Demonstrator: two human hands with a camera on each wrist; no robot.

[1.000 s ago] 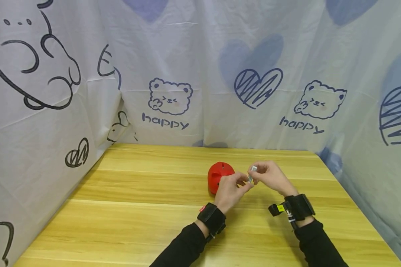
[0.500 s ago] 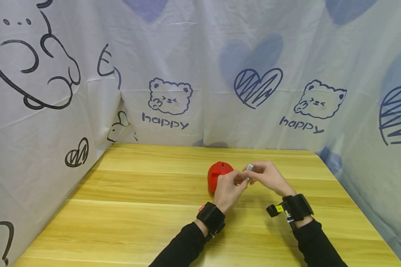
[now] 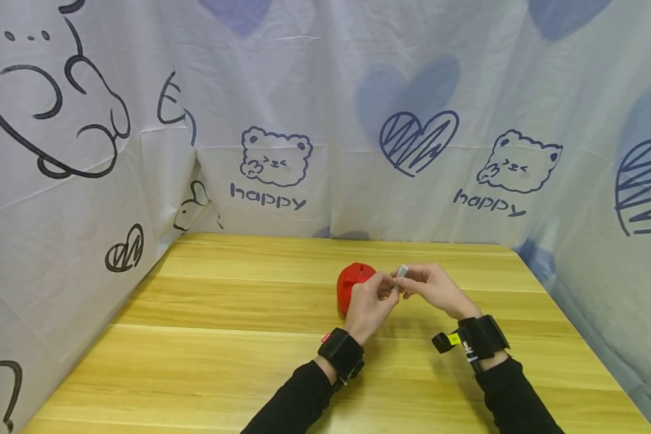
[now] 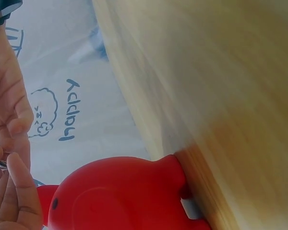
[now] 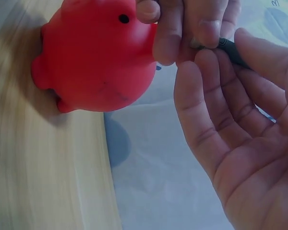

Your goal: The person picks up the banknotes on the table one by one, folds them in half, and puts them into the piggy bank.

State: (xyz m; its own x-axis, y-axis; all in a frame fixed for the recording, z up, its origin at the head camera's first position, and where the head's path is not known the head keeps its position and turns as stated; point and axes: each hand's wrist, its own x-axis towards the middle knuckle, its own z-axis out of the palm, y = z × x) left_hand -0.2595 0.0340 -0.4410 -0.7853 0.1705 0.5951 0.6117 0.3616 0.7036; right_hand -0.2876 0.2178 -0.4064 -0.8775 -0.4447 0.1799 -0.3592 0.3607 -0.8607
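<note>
A small narrow strip (image 3: 402, 271), pale in the head view and dark green in the right wrist view, sits between my two hands; its exact kind is unclear. My right hand (image 3: 438, 289) pinches its upper end between thumb and fingers. At the lower end, the fingertips of my left hand (image 3: 367, 306) pinch it, right against the right hand's. In the right wrist view a small pale bit (image 5: 196, 44) shows between the fingertips. Just left of the hands stands a red piggy bank (image 3: 349, 289) with a slot on top, partly hidden by my left hand.
The wooden table (image 3: 222, 361) carries the piggy bank near its far edge. A white printed curtain (image 3: 352, 181) hangs behind the table and along both sides. Black bands with small cameras (image 3: 340, 354) circle both wrists.
My right hand has shifted slightly left with the strip, closer to the left hand, and the strip has tilted a little. The left hand has moved slightly up. The piggy bank stays put.
</note>
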